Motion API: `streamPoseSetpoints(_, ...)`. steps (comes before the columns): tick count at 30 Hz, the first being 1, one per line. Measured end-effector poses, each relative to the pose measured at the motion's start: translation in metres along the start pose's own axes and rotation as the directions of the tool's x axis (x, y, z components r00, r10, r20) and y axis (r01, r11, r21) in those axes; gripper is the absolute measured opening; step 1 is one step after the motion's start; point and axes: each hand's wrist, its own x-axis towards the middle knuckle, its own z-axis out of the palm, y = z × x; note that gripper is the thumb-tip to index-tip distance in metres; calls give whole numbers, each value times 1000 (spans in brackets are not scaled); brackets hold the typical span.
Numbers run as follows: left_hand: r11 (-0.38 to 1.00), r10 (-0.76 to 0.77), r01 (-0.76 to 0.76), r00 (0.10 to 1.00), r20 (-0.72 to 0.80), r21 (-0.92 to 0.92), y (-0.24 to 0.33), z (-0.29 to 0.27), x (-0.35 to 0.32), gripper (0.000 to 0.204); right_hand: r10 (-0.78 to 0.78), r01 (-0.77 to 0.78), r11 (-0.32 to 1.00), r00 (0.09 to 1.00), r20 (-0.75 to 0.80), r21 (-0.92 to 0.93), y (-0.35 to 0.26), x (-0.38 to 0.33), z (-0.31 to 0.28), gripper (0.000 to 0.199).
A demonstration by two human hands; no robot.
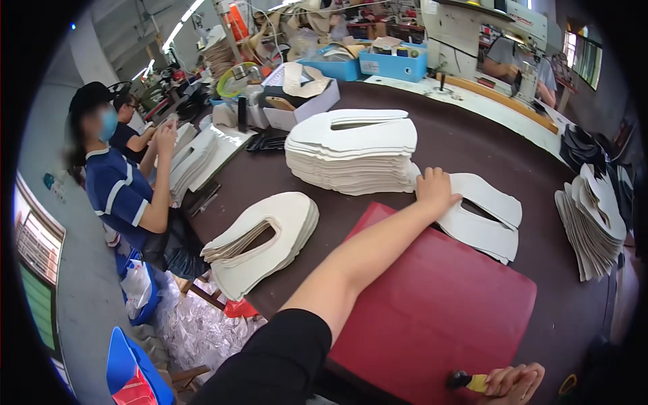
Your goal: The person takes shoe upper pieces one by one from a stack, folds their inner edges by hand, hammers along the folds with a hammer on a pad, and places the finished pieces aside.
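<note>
Hands at the red mat on a dark surface [472,145]

Left of the red mat [439,304] lay a white cut-piece stack [266,236]; the left hand [435,190], fingers flat, pressed a smaller white pile [486,219] beyond the mat; the right hand [516,381], at the mat's near edge, gripped a yellow-handled tool [469,382].

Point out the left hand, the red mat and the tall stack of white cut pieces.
left hand [435,189], head view, back of the hand
red mat [445,304], head view, bare middle
tall stack [351,135], head view, top piece
</note>
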Motion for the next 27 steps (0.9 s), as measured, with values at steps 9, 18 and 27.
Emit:
streamPoseSetpoints(9, 861, 196, -255, 965, -176, -439, 28, -65, -22, 36, -177, 221, 900, 973, 150, -375, 13, 3, -41, 24)
streamPoseSetpoints(18, 912, 152, 40, 891, 427, -409, -73, -164, -204, 25, -97, 98, 995, 994, 56, -8, 20, 2, -29, 25)
streamPoseSetpoints(27, 608, 745, -605, 659, 105, -515, -20, -133, -305, 55, 34, 21, 989, 930, 366, -147, -18, -21, 6, 33)
